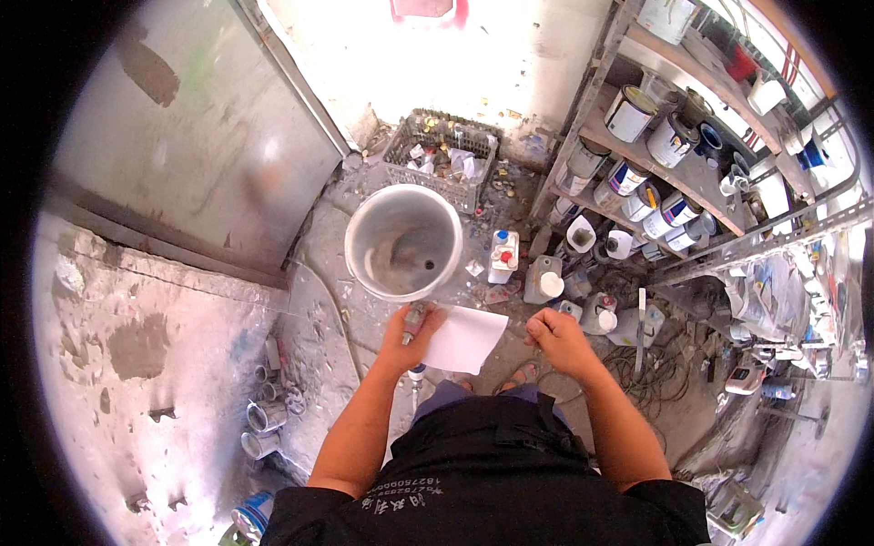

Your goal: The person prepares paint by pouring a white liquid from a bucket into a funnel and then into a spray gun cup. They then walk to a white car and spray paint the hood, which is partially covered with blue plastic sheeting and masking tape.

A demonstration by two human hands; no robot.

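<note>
1. Grey metal fills the middle of the view: a round, open metal bucket (404, 241) stands on the littered concrete floor (332, 273), just beyond the left hand (411, 329), with a dark plastic crate of scraps (443, 150) behind it.
2. White plastic jugs and bottles (544, 278) crowd the floor to the right of the bucket, below wooden shelves of tilted paint cans (655, 146).
3. Short grey pipe pieces (264, 419) lie by the crumbling wall on the left.
4. The slim tool (414, 318) in the left hand is mostly covered by the fingers; what kind it is cannot be told.
5. The left hand is closed around that tool and also pinches a plain white sheet of paper (464, 338), flat and unmarked, held between both hands above the person's lap.
6. The right hand (557, 338) is curled into a loose fist just beside the sheet's right edge; whether it grips anything cannot be told.
</note>
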